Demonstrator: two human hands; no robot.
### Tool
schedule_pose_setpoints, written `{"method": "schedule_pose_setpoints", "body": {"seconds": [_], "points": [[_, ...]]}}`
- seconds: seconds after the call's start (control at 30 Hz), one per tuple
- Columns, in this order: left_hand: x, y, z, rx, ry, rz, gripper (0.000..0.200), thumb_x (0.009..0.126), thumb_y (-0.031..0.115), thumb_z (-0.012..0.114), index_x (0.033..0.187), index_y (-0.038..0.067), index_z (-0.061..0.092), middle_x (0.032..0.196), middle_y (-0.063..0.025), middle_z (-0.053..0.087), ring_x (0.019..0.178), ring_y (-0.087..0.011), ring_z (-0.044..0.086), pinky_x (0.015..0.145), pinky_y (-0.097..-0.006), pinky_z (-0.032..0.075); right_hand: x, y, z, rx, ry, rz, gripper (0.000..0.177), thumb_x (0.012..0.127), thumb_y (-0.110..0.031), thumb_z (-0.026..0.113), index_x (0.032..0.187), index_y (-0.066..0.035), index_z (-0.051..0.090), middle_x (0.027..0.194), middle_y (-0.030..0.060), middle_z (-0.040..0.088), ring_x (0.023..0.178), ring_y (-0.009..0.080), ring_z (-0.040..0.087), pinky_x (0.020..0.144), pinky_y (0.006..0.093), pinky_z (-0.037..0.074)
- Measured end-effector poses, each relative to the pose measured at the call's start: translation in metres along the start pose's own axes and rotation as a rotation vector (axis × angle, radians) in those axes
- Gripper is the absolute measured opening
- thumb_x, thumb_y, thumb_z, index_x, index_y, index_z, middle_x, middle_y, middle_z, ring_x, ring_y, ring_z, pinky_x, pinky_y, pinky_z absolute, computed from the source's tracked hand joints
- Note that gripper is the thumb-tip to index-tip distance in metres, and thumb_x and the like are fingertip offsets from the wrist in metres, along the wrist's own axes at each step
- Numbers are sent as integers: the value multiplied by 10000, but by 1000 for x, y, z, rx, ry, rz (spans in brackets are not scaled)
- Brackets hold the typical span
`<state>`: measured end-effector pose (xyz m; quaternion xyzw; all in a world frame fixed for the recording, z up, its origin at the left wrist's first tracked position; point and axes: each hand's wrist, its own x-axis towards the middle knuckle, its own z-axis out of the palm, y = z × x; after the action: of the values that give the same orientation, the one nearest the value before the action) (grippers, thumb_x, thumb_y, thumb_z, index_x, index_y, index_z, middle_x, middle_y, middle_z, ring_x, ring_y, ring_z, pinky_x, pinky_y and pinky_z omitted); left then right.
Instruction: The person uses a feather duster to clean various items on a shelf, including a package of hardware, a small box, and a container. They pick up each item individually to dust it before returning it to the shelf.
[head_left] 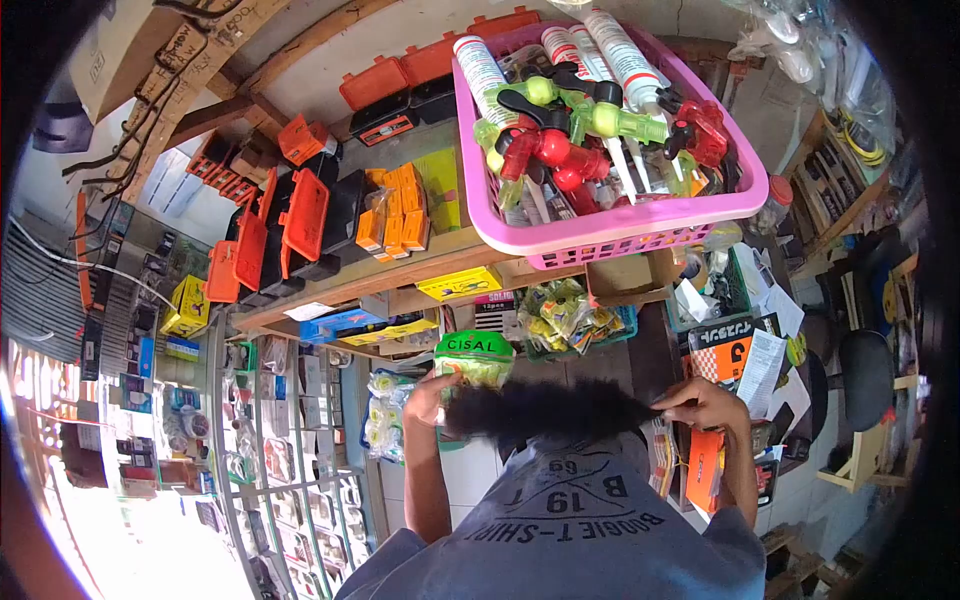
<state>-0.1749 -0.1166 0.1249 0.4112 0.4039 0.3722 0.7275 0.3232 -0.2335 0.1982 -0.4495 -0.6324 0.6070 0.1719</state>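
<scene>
My left hand (430,397) grips a clear packet with a green CISAL header (474,358), its thumb at the packet's lower left edge. In front of my chest stretches a black fluffy duster (550,408), its left end close to the left hand and overlapping the packet's bottom. At the duster's right end, my right hand (705,408) is closed in a pinch on its narrow tip. Straight ahead, the shelf below the counter holds a green basket of small yellow packets (570,318).
A pink basket (620,236) full of spray heads and white tubes stands above, at the counter's edge. Orange-lidded black boxes (303,222) and small orange boxes (395,212) line the counter. Glass shelving (300,480) rises at left; papers and boxes (745,350) crowd the right.
</scene>
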Motion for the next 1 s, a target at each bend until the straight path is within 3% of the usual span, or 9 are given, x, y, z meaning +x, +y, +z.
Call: {"method": "schedule_pose_setpoints", "body": {"seconds": [0.1,0.17,0.3,0.4,0.5,0.57,0.8,0.9,1.0], "points": [[1,-2,-4,-8,124,-67,413,850,37,556,1256,-22,507,1124,-132,621,963,-229,632,853,-382,520,-1,-10,-7,-50,100,-83,294,860,-93,661,1152,-58,655,833,104,700,732,75,583,671,251,467],[1,11,8,-583,-142,-247,400,847,46,561,1236,-34,521,1127,-150,626,969,-251,640,882,-396,505,0,4,-8,-21,148,-84,288,860,-96,660,1146,-59,661,828,99,701,733,86,606,673,253,472],[-1,12,13,-576,-62,-267,394,865,85,559,1232,-52,513,1153,-179,624,1015,-284,637,888,-402,505,-1,13,-18,-81,-5,-79,270,872,-95,650,1139,-59,668,773,84,691,650,113,615,622,262,480],[-1,-6,0,-706,-82,-251,405,872,119,556,1239,-47,512,1158,-195,618,1028,-302,628,908,-431,492,-2,9,-15,-55,176,-196,261,872,-93,653,1129,-47,669,794,86,697,659,115,624,618,256,482],[-2,4,13,-787,-114,-287,462,876,188,542,1274,-41,492,1205,-214,594,1082,-347,596,967,-483,453,-5,1,-18,46,47,123,260,861,-71,660,1118,-35,671,856,90,703,737,102,628,663,251,482],[-2,-3,11,-790,-87,-290,495,885,232,499,1278,-67,470,1253,-256,548,1128,-386,560,1011,-515,408,-5,5,-18,14,123,-68,257,861,-68,660,1116,-33,673,884,88,702,773,85,614,686,249,477],[-3,-2,15,-806,-169,-288,477,891,208,500,1298,-39,466,1257,-223,560,1120,-381,568,983,-515,431,-9,11,-19,76,98,52,263,864,-82,664,1120,-28,671,866,72,701,762,69,603,678,239,477],[-4,1,19,-902,-234,-364,479,892,220,502,1293,-41,475,1260,-229,558,1128,-376,564,987,-506,430,-10,17,-14,39,284,-125,256,869,-68,654,1121,-25,671,819,48,688,703,63,583,632,229,467],[-2,-6,14,-872,-171,-371,479,907,256,483,1285,-38,487,1251,-228,564,1121,-381,567,985,-505,429,-15,6,-13,212,156,204,256,862,-54,657,1116,-31,676,785,33,672,678,59,565,612,230,457]]}}
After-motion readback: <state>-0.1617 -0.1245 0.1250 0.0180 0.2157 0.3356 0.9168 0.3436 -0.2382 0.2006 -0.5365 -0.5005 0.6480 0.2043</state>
